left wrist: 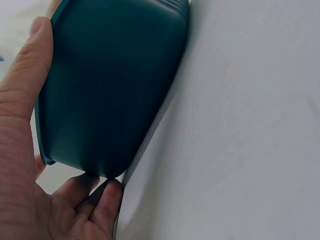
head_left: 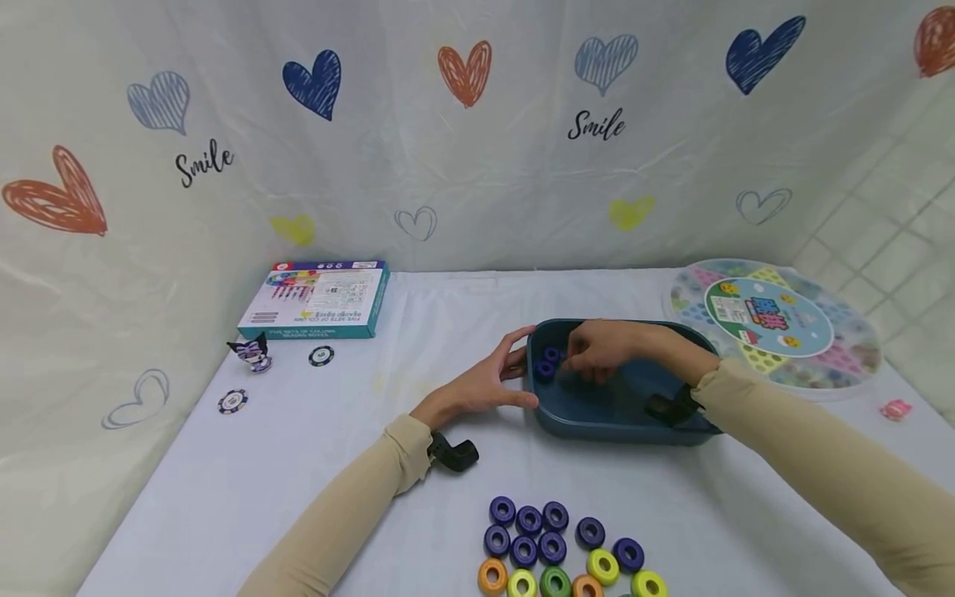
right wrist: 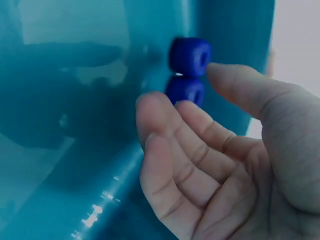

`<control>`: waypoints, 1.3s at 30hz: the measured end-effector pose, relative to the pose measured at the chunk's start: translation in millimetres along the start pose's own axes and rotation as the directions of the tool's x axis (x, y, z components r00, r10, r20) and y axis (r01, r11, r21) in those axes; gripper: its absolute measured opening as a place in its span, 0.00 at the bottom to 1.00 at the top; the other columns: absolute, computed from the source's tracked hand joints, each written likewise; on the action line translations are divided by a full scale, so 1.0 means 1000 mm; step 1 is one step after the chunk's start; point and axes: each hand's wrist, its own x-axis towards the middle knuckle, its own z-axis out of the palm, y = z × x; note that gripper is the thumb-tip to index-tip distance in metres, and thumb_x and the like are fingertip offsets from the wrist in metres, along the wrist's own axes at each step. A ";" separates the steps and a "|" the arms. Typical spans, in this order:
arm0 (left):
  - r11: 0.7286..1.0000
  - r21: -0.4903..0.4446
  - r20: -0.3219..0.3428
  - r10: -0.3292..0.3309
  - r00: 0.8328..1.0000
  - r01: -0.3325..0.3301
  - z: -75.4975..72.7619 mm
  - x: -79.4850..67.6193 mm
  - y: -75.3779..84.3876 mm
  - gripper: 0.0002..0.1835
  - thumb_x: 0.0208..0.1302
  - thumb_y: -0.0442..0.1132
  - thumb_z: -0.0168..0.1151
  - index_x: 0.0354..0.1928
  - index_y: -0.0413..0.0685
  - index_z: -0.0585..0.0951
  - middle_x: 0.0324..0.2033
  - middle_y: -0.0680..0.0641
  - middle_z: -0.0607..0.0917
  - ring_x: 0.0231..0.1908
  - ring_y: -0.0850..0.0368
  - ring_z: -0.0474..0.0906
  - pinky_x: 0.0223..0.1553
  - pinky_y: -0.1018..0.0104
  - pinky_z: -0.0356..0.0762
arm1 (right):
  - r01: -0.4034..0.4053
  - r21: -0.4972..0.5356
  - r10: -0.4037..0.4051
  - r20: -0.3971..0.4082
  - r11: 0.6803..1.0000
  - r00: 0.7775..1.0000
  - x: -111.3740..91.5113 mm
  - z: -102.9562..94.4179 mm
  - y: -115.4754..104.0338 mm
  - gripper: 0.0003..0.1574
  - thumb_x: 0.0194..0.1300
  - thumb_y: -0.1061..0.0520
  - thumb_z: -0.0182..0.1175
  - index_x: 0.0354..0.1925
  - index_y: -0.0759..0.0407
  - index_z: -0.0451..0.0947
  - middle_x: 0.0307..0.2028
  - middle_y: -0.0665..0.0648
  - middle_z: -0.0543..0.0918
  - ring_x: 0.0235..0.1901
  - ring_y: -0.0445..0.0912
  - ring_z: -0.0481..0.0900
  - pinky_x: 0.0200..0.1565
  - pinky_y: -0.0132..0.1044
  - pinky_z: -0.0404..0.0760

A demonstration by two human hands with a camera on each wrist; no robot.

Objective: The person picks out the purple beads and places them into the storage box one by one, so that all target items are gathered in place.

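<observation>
A dark teal plastic tub (head_left: 627, 427) stands on the table. My left hand (head_left: 485, 385) holds its left end, the thumb along the near wall and the other fingers at the end wall; in the left wrist view the tub's side (left wrist: 110, 90) fills the space between them. Inside the tub is my right hand (head_left: 608, 344), reaching toward the left end. Purple-blue ring beads (head_left: 546, 369) lie there beside its fingertips. In the right wrist view the thumb tip is right at one bead (right wrist: 190, 56), with the bent fingers apart from the thumb and close to a second bead (right wrist: 185, 90).
In front of the tub lie purple rings (head_left: 524, 550), yellow rings (head_left: 603, 566), orange rings (head_left: 492, 575) and a green ring (head_left: 555, 582). A round game board (head_left: 843, 365) is behind the tub at right. At left are a boxed game (head_left: 317, 303), a figurine (head_left: 255, 352) and chips (head_left: 322, 356).
</observation>
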 end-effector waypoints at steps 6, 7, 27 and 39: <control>0.999 0.034 -0.001 -0.020 1.000 0.020 0.000 -0.001 -0.002 0.55 0.45 0.56 0.68 0.68 0.70 0.41 0.67 0.53 0.56 0.61 0.58 0.61 0.60 0.59 0.59 | 0.108 -0.078 -0.116 -0.115 0.991 0.987 -0.024 0.004 -0.010 0.13 0.64 0.49 0.54 0.38 0.59 0.74 0.25 0.53 0.79 0.21 0.44 0.78 0.26 0.34 0.77; 0.999 0.040 -0.001 -0.021 1.000 0.022 -0.001 -0.001 -0.003 0.54 0.46 0.56 0.68 0.68 0.70 0.41 0.66 0.53 0.56 0.61 0.58 0.61 0.60 0.60 0.59 | 0.134 -0.093 -0.147 -0.148 0.987 0.978 -0.028 0.007 -0.014 0.12 0.64 0.50 0.54 0.37 0.58 0.74 0.24 0.52 0.79 0.20 0.43 0.77 0.26 0.34 0.76; 1.000 -0.016 0.035 -0.018 0.999 0.019 0.001 -0.005 0.018 0.55 0.50 0.46 0.68 0.69 0.58 0.38 0.67 0.43 0.52 0.63 0.45 0.56 0.62 0.50 0.55 | 0.358 -0.155 -0.389 -0.298 0.921 0.872 -0.113 0.106 -0.047 0.03 0.62 0.46 0.56 0.32 0.42 0.73 0.18 0.34 0.70 0.16 0.30 0.65 0.19 0.24 0.68; 0.999 -0.026 0.047 -0.017 0.999 0.018 0.001 -0.005 0.028 0.55 0.50 0.45 0.68 0.69 0.56 0.38 0.67 0.40 0.51 0.63 0.43 0.55 0.61 0.51 0.55 | 0.251 0.087 -0.246 -0.071 0.964 0.967 -0.127 0.138 -0.017 0.12 0.57 0.40 0.58 0.37 0.42 0.75 0.18 0.37 0.72 0.18 0.32 0.68 0.23 0.26 0.69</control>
